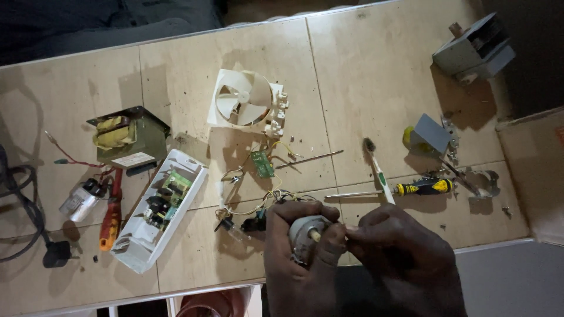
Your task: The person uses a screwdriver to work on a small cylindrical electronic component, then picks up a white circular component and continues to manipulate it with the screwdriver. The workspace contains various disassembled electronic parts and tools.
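Nearest the camera, both hands meet over the near edge of the surface (364,88). The left hand (296,258) is wrapped around a small grey motor (306,232), fingers closed on its round body so that its pale shaft end faces the right hand (399,246). The right hand's fingertips (351,233) are pinched together at that shaft end, touching it; whether they hold a small part there cannot be told.

Just beyond the hands lies a tangle of yellow and white wires (258,202) running to a small green circuit board (262,164), with a black connector (254,223) beside the left hand. To the left sits a white plastic housing (155,214) holding a larger board with components, and next to it red-handled pliers (110,217), a silver capacitor (79,199) and a black power cord (23,223).

To the right of the hands lie a white toothbrush (376,170), a thin metal rod (309,158) and a yellow-and-black screwdriver (424,187), with metal brackets (484,182) near its tip.

Farther out stand a transformer (126,138) with yellow-taped windings, a white fan (244,100) in its frame, a small grey box (432,134) in front of something yellow, and, at the far right corner, a grey magnetron (473,50).
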